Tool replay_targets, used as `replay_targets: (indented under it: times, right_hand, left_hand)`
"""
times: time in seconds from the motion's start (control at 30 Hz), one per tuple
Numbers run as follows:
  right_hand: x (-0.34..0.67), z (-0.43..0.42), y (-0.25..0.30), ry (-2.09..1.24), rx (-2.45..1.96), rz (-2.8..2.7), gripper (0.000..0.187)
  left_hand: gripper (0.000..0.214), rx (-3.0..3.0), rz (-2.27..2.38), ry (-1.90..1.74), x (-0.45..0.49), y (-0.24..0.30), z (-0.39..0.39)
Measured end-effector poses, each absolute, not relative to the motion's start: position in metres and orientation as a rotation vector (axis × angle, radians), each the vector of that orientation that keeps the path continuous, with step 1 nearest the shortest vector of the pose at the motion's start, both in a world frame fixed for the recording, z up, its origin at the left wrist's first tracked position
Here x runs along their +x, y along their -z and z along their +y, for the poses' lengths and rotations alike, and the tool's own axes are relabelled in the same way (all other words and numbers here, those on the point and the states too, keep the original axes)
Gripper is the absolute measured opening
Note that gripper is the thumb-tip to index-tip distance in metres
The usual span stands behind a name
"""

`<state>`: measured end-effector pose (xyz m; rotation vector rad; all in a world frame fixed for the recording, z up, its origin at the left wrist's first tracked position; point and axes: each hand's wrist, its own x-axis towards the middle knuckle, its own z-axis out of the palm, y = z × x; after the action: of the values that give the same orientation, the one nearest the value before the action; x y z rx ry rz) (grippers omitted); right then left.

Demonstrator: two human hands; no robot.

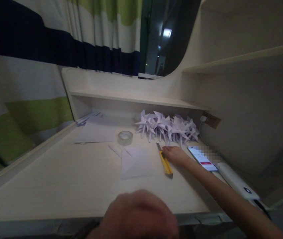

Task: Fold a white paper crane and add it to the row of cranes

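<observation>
My left hand (137, 217) looms large and blurred at the bottom middle, close to the camera; its fingers cannot be made out. On the desk, my right hand (173, 154) rests with its fingers curled together, beside the upper part of a yellow utility knife (165, 162). Whatever those fingers hold, if anything, is hidden. The knife lies on the desk with its blade end pointing away from me. Left of it is a square of white paper (135, 166) with a thin paper strip (114, 151) near its upper left corner. Behind the square sits a roll of clear tape (125, 137).
Several white paper pinwheels (166, 126) are heaped at the back under the shelf (136, 98). A stack of white sheets (96, 129) lies back left. To the right are a lit phone (202, 159) and a long white device (238, 182). A plug (203, 118) sits in the wall socket.
</observation>
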<state>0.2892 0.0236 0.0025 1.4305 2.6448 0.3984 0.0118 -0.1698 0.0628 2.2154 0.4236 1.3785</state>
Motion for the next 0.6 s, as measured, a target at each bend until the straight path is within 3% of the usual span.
replay_targets:
  times: [0.2, 0.4, 0.6]
  right_hand:
    - [0.265, 0.0, -0.006, -0.402, 1.487, 2.871, 0.023]
    - [0.212, -0.009, -0.001, -0.277, 1.417, 3.034, 0.022]
    - [0.179, 0.003, 0.02, -0.295, 1.403, 3.278, 0.027]
  left_hand:
    - [0.019, 2.454, 1.084, -1.188, -0.022, -0.029, -0.076]
    - [0.03, 2.427, 2.168, -0.713, -0.119, -0.001, -0.005]
    - [0.037, 1.903, 2.686, -0.805, -0.218, 0.006, 0.025]
